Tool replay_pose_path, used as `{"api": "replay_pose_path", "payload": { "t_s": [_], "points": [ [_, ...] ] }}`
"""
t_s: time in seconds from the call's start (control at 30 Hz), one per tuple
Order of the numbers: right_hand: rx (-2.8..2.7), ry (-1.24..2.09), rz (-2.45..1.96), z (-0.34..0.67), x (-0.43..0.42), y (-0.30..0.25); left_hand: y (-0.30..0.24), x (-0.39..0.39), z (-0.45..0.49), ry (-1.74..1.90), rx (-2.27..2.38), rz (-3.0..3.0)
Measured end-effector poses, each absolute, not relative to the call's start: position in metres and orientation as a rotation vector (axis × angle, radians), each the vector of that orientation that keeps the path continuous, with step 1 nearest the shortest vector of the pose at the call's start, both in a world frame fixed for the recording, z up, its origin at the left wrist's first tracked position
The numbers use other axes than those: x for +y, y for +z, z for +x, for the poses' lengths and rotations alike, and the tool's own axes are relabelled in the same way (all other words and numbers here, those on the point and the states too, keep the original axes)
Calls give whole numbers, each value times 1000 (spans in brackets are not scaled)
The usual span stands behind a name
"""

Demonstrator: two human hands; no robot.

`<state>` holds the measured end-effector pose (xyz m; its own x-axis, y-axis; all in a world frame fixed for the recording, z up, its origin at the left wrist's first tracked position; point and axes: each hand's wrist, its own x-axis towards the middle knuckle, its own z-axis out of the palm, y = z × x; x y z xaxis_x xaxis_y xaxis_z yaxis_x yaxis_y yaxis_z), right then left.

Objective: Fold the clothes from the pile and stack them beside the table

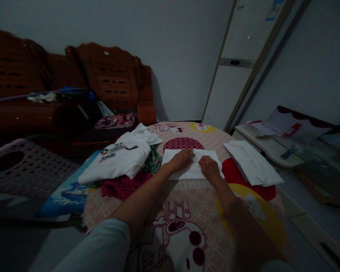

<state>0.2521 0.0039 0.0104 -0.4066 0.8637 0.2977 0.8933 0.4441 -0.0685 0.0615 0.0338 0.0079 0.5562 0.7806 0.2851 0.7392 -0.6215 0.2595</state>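
Observation:
A white shirt (184, 174), folded into a flat rectangle, lies on the round table in front of me. My left hand (182, 160) rests on its upper middle, fingers bent together on the cloth near the collar area. Just to the right, my right hand (209, 167) is closed, its curled fingers pinching the fabric. Another folded white shirt (252, 162) lies at the table's right side. On the left is a loose heap: a white top with a printed design (121, 155) over a green patterned cloth (153, 159) and a dark pink garment (123, 187).
A patterned tablecloth (192, 196) covers the round table. Wooden chairs (107, 75) stand behind at left, with cloths on the seat. A woven chair (31, 166) and a blue printed cloth (65, 192) are at left. A side cabinet (272, 145) with papers stands right.

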Motion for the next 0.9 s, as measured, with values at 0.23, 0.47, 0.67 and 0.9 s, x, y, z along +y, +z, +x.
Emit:
{"api": "replay_pose_path", "payload": {
  "t_s": [0.23,0.47,0.67,0.9],
  "points": [
    [-2385,-116,-1543,252,5,10,-10,36,67,681,1288,2702],
    [-2378,-103,-1518,254,7,7,-8,36,57,652,1258,2695],
    [-2182,-133,-1323,256,14,1,-8,33,58,511,1264,2710],
    [-2329,-54,-1403,259,23,-19,-10,27,60,455,1222,2673]
  ]
}}
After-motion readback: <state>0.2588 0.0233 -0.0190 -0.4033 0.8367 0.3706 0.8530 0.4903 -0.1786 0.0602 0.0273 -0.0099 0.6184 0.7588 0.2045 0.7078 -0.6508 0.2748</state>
